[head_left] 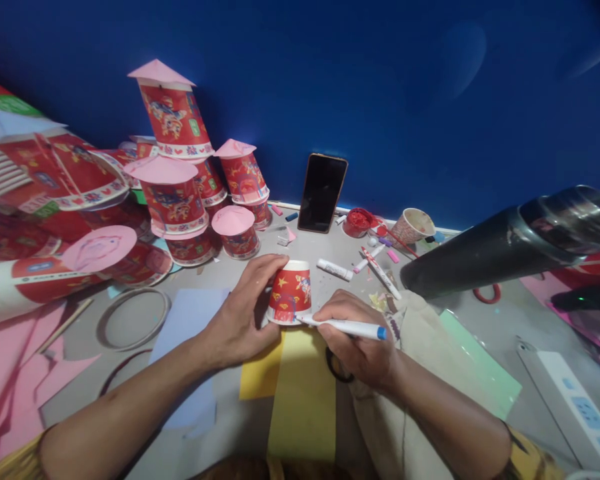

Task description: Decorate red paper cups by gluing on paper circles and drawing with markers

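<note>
An upside-down red paper cup (291, 293) with yellow stars and a white rim stands in front of me. My left hand (247, 317) grips it from the left side, fingers at its top and thumb low near the rim. In my right hand (357, 337) is a white marker (347, 327) with a blue end. Its tip touches the cup's lower part near the rim, where blue and pink marks show. Yellow paper (304, 400) and an orange sheet (260, 373) lie just below the cup.
Decorated red cups with pink paper cones (175, 127) are stacked at the left. A phone (323, 193) leans against the blue wall. A glue stick (335, 269), markers (381, 273) and a dark thermos (470, 253) stand or lie to the right. A power strip (570, 400) is at far right.
</note>
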`<state>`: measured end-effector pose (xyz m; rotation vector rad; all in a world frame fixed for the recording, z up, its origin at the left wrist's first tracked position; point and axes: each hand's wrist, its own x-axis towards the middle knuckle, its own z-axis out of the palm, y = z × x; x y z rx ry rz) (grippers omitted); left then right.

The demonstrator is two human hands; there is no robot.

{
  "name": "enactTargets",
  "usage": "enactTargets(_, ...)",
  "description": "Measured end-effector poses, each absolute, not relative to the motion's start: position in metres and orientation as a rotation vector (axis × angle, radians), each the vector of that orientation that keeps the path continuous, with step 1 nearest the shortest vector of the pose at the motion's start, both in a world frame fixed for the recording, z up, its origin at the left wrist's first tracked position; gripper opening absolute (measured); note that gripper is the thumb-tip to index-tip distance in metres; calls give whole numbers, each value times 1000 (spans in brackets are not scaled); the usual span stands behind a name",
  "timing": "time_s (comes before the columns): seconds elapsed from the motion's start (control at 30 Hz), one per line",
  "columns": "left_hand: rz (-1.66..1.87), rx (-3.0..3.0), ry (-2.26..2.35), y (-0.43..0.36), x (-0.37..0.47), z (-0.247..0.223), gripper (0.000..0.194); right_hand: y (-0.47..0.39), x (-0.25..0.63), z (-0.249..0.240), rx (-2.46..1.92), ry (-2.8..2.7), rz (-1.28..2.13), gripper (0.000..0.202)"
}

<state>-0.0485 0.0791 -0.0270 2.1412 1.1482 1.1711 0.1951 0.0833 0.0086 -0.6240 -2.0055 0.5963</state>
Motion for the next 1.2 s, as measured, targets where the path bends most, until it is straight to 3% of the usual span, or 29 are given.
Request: enactTargets(1.2, 1144, 2193, 1158, 78, -49, -23, 85, 87, 196, 5, -626, -2004, 570, 15)
